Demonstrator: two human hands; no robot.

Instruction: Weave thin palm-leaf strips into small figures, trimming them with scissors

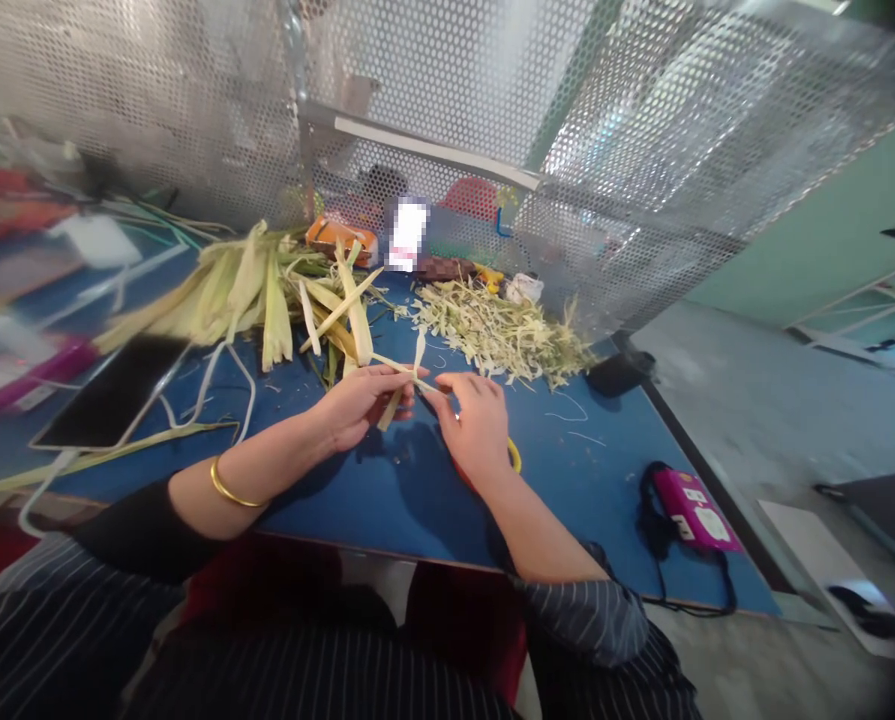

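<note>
- Writing: the magenta box (696, 508) at the right of the tabletop (567, 490) bears pale labels, too small and blurred to read. The bright upright screen (408, 232) is pixelated; nothing on it can be read. No brand can be made out on the orange packet (342, 240).
- Surface: blue tabletop, with loose fibres and scraps on it.
- Room: perforated metal panel (447, 70) behind the tabletop; pale green wall (829, 220) and grey floor (724, 350) to the right.
- Husk strip (419, 352): between the two hands, above the tabletop near its middle.
- Left hand (372, 402): fingers pinching the husk strip; gold bangle (229, 487) on the forearm.
- Right hand (475, 420): thumb and forefinger pinching the strip's other end. It partly covers a yellow ring-shaped item (515, 456).
- Beyond the hands: pile of long husks (241, 290) at left, heap of shreds (492, 325) at right, black cylindrical object (619, 372) beside the heap.
- Left side: dark-screened device (113, 392) lying flat, with a white cable (250, 400) looped beside it. The far-left items are blurred.
</note>
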